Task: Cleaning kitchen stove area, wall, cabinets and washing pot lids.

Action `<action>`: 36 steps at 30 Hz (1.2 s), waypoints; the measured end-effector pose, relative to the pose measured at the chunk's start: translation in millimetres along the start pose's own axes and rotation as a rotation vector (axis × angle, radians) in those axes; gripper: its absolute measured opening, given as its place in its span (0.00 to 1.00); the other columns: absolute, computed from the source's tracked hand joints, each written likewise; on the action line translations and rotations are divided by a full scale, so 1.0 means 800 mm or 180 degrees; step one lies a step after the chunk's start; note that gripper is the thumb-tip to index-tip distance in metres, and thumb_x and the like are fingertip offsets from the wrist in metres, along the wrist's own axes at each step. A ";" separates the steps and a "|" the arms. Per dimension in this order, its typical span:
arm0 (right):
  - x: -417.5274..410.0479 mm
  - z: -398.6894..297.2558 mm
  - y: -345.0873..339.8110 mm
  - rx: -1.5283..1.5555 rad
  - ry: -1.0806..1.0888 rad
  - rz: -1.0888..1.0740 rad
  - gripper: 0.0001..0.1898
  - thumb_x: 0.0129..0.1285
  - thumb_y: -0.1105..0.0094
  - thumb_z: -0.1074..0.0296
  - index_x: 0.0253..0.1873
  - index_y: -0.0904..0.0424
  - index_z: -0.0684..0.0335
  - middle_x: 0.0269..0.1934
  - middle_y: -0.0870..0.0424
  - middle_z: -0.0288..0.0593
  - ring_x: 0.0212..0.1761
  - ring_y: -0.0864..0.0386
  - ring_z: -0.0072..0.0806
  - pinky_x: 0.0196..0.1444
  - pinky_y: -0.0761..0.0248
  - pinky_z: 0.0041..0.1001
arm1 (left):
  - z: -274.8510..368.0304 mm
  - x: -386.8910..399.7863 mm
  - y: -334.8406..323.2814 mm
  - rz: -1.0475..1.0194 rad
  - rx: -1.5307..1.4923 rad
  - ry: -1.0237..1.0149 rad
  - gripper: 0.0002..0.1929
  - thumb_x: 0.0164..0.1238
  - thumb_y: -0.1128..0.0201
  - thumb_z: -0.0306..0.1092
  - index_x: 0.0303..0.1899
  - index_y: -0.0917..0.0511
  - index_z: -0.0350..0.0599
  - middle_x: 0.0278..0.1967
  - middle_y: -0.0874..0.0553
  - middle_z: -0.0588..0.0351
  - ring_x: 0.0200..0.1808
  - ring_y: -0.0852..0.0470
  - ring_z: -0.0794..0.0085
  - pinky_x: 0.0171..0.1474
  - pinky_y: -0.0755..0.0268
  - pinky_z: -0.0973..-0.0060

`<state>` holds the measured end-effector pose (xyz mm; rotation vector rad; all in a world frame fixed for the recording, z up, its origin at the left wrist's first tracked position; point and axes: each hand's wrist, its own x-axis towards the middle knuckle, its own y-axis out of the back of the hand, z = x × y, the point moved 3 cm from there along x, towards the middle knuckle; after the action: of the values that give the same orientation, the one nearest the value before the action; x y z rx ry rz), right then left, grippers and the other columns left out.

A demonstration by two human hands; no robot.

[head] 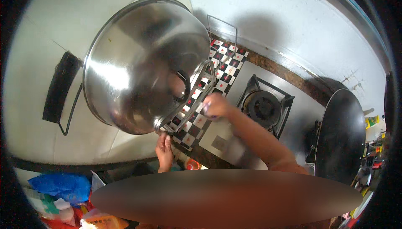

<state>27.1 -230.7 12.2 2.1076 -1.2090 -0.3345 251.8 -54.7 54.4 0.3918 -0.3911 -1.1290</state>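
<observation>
My left hand (164,150) has its fingers closed at the near end of a metal rack (188,116). Further along the same rack, my right hand (217,105) is closed around a small purple-and-white thing (207,109), perhaps a cloth; motion blur hides its exact form. Beyond both hands a large shiny stainless-steel vessel (141,68) leans against the rack, a dark loop handle (186,86) showing near its right side. Under the rack lies a black-and-white checked sheet (221,84) with red hearts.
Right of the rack stands a steel gas stove (207,138) with a black burner (263,108). A dark wok (340,138) sits farther right. On the tiled wall at left is a black handle (61,87). Plastic bags (61,186) lie at lower left. A blurred oval covers the bottom.
</observation>
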 end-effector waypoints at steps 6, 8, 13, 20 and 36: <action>0.049 0.085 0.213 -0.0564 -0.1173 0.2279 0.13 0.43 0.40 0.66 0.37 0.23 0.60 0.32 0.22 0.48 0.38 0.24 0.42 0.43 0.32 0.33 | -0.035 -0.049 -0.018 -0.0100 0.0435 0.0102 0.17 0.60 0.46 0.30 0.51 0.32 0.42 0.39 0.24 0.49 0.44 0.27 0.64 0.49 0.37 0.71; 0.070 0.110 0.247 -0.0675 -0.0978 0.2631 0.14 0.44 0.40 0.68 0.39 0.23 0.61 0.35 0.22 0.50 0.40 0.25 0.43 0.45 0.32 0.34 | -0.062 -0.064 -0.030 -0.0182 0.1311 -0.0570 0.21 0.56 0.45 0.29 0.54 0.33 0.43 0.44 0.25 0.49 0.47 0.28 0.57 0.53 0.38 0.67; 0.132 0.136 0.272 -0.2225 0.0302 0.2103 0.10 0.53 0.46 0.69 0.42 0.25 0.59 0.45 0.27 0.47 0.50 0.31 0.43 0.48 0.32 0.35 | -0.044 -0.062 -0.039 -0.0458 0.1008 0.0416 0.25 0.51 0.42 0.26 0.55 0.34 0.46 0.51 0.32 0.45 0.51 0.31 0.55 0.55 0.39 0.67; 0.154 0.184 0.226 -0.2189 -0.0846 0.1404 0.11 0.51 0.48 0.71 0.42 0.25 0.59 0.45 0.26 0.44 0.54 0.34 0.40 0.51 0.33 0.37 | -0.054 -0.063 -0.040 -0.0442 0.1276 0.0029 0.24 0.48 0.41 0.24 0.52 0.30 0.46 0.50 0.30 0.49 0.50 0.31 0.57 0.55 0.39 0.67; 0.190 0.139 0.257 -0.1382 -0.0158 0.1231 0.10 0.53 0.46 0.63 0.38 0.25 0.60 0.37 0.22 0.47 0.45 0.26 0.42 0.46 0.32 0.36 | -0.018 -0.055 -0.046 -0.0390 0.1682 -0.0336 0.23 0.44 0.42 0.25 0.49 0.29 0.46 0.44 0.27 0.49 0.44 0.30 0.54 0.47 0.36 0.63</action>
<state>-85.9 -475.6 83.0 1.4709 -1.3951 -0.4279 213.0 -26.3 19.4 0.8296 -0.7712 -1.1608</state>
